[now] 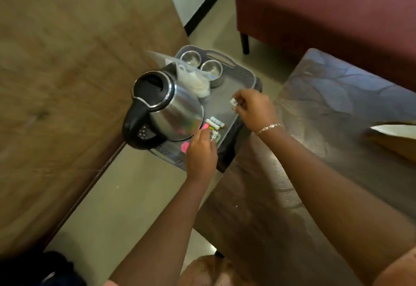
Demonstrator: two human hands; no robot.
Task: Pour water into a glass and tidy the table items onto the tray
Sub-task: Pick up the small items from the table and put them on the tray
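Note:
A grey tray point(244, 76) sits at the end of a dark table. On it stand a steel electric kettle point(166, 108) with a black lid and handle, two steel cups point(211, 69), a clear plastic bag point(195, 80) and several small sachets point(216, 123). My left hand point(201, 150) hovers over the tray's near end and pinches a white sachet point(212, 136) beside the pink and green ones. My right hand point(254, 108) is above the tray's right rim and pinches a small white packet point(233, 101). No glass is visible.
The dark glossy table point(315, 128) stretches to the right, with a brown paper item point(391, 137) at its far right. A wooden panel point(67, 83) fills the left. A maroon sofa point(326, 11) stands behind. Bare floor point(126, 207) lies between panel and table.

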